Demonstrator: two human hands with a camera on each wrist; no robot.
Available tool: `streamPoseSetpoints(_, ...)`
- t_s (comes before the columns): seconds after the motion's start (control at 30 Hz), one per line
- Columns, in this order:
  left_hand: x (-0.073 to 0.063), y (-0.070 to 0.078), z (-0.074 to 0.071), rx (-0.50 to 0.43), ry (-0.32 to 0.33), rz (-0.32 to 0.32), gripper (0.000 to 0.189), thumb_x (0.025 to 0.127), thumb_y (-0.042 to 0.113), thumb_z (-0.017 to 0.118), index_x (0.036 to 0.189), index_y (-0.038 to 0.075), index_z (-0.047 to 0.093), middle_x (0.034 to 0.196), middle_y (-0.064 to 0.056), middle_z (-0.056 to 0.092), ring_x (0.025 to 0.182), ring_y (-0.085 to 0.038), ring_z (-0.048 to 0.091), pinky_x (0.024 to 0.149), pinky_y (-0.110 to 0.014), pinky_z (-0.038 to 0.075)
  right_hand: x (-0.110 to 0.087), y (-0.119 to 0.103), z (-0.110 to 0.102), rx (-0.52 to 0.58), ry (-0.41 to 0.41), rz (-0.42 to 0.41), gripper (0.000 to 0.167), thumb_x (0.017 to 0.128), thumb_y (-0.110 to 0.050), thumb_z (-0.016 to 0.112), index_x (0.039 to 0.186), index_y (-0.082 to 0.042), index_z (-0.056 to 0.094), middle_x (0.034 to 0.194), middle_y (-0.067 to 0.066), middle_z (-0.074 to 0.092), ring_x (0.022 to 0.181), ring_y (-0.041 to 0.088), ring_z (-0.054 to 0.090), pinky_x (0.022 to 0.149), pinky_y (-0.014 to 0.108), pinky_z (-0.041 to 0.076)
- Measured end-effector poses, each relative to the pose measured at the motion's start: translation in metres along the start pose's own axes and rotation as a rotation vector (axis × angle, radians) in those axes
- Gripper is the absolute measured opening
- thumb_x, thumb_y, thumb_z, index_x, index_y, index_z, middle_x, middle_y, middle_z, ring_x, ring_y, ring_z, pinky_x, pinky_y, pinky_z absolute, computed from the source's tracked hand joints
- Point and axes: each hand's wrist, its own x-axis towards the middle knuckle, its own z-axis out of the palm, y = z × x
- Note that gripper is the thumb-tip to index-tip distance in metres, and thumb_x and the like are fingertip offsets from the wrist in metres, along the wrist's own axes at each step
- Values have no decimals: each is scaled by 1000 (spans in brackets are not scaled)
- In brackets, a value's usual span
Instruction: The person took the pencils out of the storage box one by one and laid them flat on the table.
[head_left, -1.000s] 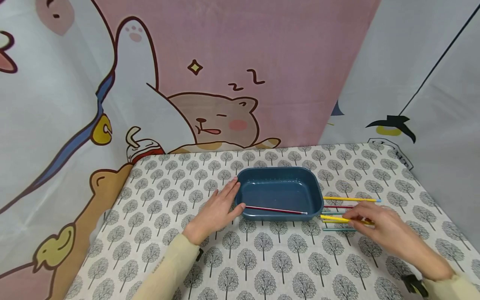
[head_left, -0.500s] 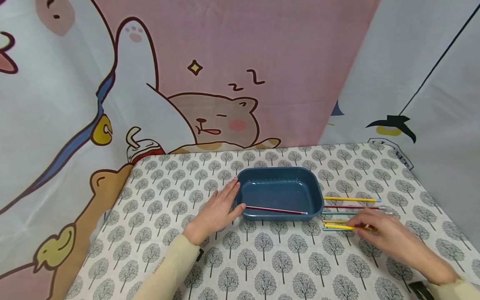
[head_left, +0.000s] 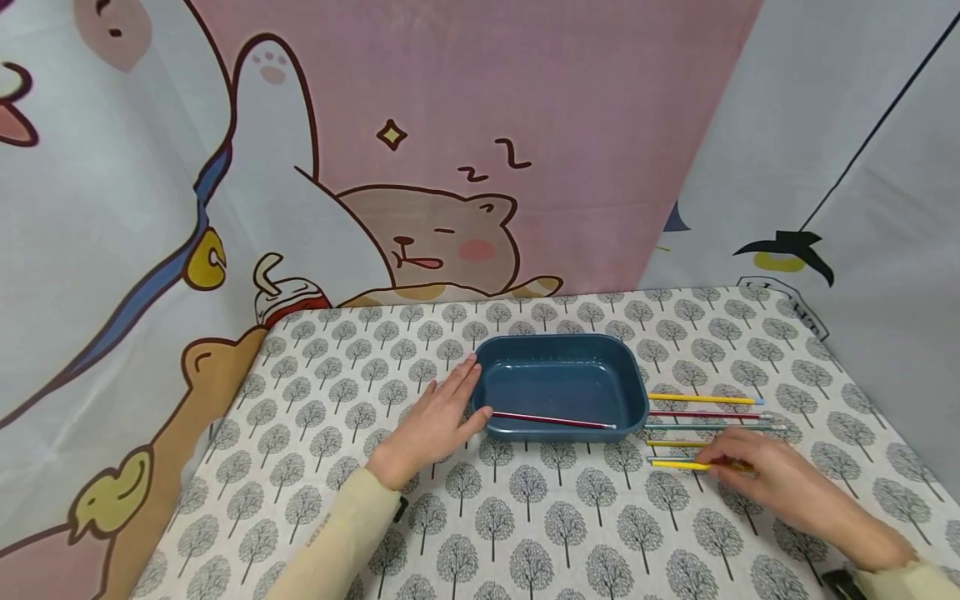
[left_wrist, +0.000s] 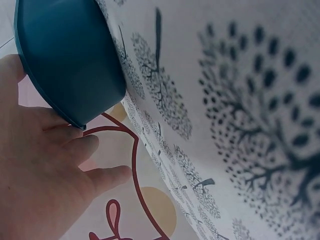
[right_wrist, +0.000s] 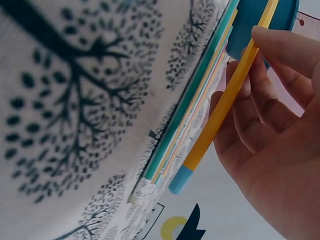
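Note:
A dark blue rectangular basin (head_left: pixel 558 387) stands on the cloth with a dark red pencil (head_left: pixel 551 420) lying in it along the near side. My left hand (head_left: pixel 431 421) rests against the basin's left end, fingers extended along the rim and thumb at the near corner. My right hand (head_left: pixel 765 471) pinches a yellow pencil (right_wrist: pixel 220 110) with a blue end between thumb and fingers. It is held low, at the near side of a row of pencils. In that row lie another yellow pencil (head_left: pixel 705 399), a red one (head_left: pixel 705 414) and green ones, partly hidden by the hand.
The table is covered by a white cloth (head_left: pixel 525 533) printed with grey trees. A cartoon-printed curtain (head_left: pixel 585 167) hangs behind it and at both sides. The pencil row lies just right of the basin, its left ends close to the basin wall.
My right hand has moved the yellow pencil toward the near side, from over the row to its near edge, and lowered it. My left hand and the basin have stayed put.

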Motion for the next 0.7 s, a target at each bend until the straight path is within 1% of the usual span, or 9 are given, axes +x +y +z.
streamPoseSetpoints(0.13, 0, 0, 0, 2, 2, 2, 77, 108, 53, 39, 163, 1, 25, 172, -13, 17, 156, -31, 25, 118, -64, 32, -2, 1, 2, 18, -28, 27, 36, 75, 0, 88, 98, -25, 78, 96, -15, 68, 82, -6, 59, 64, 23, 56)
streamPoseSetpoints(0.33, 0, 0, 0, 10, 11, 10, 76, 108, 51, 42, 163, 1, 26, 172, -13, 18, 155, -31, 26, 117, -64, 33, -4, 3, 7, 27, -59, 67, 35, 76, 0, 88, 97, -26, 78, 94, -16, 67, 82, -7, 57, 64, 22, 56)
streamPoseSetpoints(0.53, -1, 1, 0, 4, -7, -4, 77, 108, 54, 38, 164, 2, 24, 173, -10, 14, 156, -31, 24, 119, -63, 31, -5, 7, 10, -18, -56, 56, 37, 75, -1, 89, 95, -30, 78, 94, -21, 65, 83, -6, 56, 63, 24, 53)
streamPoseSetpoints(0.7, -1, 0, 0, 4, -14, -13, 78, 108, 57, 36, 164, 4, 22, 173, -9, 13, 156, -30, 24, 119, -62, 30, -5, 9, 10, -17, -68, 40, 37, 75, -1, 89, 96, -30, 78, 94, -20, 65, 83, -5, 56, 63, 25, 52)
